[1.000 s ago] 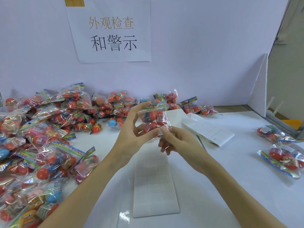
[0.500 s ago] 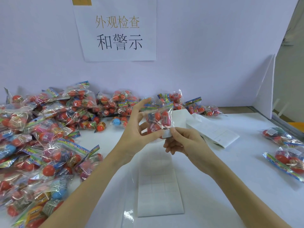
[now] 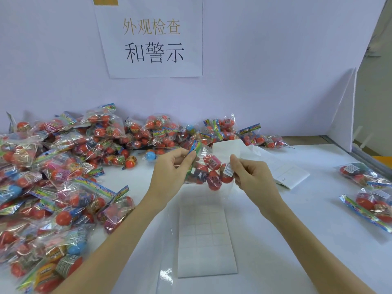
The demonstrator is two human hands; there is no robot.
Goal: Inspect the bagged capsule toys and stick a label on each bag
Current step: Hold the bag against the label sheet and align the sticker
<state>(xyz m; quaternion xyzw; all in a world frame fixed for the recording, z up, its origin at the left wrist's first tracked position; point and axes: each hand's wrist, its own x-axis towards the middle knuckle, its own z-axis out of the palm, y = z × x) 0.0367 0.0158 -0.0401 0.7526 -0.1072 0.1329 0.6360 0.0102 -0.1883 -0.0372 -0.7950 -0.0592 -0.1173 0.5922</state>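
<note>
Clear plastic bag (image 3: 209, 170) of red capsules hangs above the worktop (image 3: 297, 230), pinched by left hand (image 3: 171, 168) and right hand (image 3: 252, 177), label (image 3: 228, 169) seemingly on; few labelled bags (image 3: 364, 172) right, big pile (image 3: 63, 166) apparently left.

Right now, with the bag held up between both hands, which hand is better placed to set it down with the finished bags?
Probably the right hand. It pinches the bag at its label end, nearer the labelled bags on the table's right side. The left hand grips the header end, toward the unlabelled pile.
</note>
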